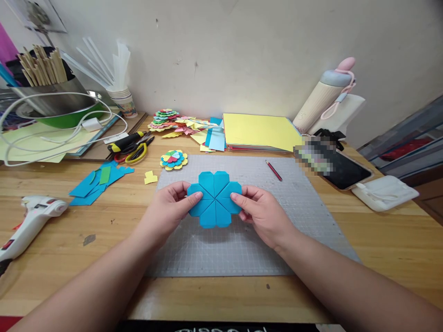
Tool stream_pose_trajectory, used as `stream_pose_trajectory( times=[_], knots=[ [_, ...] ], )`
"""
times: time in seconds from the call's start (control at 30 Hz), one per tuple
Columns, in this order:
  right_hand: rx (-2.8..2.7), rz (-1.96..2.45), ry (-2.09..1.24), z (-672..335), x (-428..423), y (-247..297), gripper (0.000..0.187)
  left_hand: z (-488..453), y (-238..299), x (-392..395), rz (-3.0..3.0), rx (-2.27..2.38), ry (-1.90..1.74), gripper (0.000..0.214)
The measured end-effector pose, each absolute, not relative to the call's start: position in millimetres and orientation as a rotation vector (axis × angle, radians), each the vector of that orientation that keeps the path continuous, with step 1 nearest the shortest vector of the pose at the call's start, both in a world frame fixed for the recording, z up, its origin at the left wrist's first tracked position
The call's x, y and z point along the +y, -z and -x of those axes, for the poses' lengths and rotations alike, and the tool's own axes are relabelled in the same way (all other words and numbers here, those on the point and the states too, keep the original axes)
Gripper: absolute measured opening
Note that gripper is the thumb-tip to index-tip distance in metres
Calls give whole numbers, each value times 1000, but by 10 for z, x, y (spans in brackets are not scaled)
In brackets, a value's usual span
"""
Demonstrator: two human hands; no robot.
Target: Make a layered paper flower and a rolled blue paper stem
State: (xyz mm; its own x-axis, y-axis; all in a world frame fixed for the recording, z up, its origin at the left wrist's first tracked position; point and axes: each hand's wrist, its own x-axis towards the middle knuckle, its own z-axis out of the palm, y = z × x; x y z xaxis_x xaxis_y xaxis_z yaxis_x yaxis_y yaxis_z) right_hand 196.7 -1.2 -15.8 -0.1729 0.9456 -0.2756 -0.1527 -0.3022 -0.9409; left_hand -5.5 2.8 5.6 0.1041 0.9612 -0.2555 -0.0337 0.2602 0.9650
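A blue folded paper flower (215,212) with creases running out from its middle is held up above the grey cutting mat (277,249). My left hand (175,200) pinches its left edge, thumb on top. On the opposite edge my right hand (261,207) grips it the same way, its fingers partly hidden behind the paper. Just beyond my left hand lies a layered paper flower (173,159) in yellow, blue, red and green. A short dark red pencil (274,170) rests on the mat's far right part.
At left lie blue paper scraps (92,186), a glue gun (32,221), yellow-handled scissors (136,154) and a small yellow scrap (150,177). A yellow paper stack (261,131) is at the back. On the right sit a phone (346,166), a white case (386,192) and a bottle (321,99).
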Motion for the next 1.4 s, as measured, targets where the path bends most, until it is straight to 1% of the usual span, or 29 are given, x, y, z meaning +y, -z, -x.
stream_pose_trajectory(
  times=[0.13,0.27,0.43,0.57,0.7,0.87,1.07,1.4],
  knots=[
    [-952,1167,-1633,-1969,-23,120,31,81,-30,16,-1022,1172,-877,31],
    [-876,1069,-1676,-1945,-46,107,44,112,7,32,-960,1119,-939,29],
    [-939,1020,-1794,-1921,-63,135,33,107,15,44,-958,1113,-968,32],
    [-964,992,-1760,-1913,-68,150,34,74,20,27,-984,1114,-960,35],
    [-1075,1114,-1666,-1917,-62,167,29,48,13,11,-1102,1116,-894,39],
    [-1110,1159,-1670,-1950,-40,149,29,77,-56,44,-1127,1302,-1054,41],
    [-1067,1170,-1675,-1962,-25,179,29,88,-117,63,-1130,1296,-1061,29],
    [-1027,1218,-1644,-1962,-11,197,30,94,-60,63,-1057,1241,-999,26]
  ],
)
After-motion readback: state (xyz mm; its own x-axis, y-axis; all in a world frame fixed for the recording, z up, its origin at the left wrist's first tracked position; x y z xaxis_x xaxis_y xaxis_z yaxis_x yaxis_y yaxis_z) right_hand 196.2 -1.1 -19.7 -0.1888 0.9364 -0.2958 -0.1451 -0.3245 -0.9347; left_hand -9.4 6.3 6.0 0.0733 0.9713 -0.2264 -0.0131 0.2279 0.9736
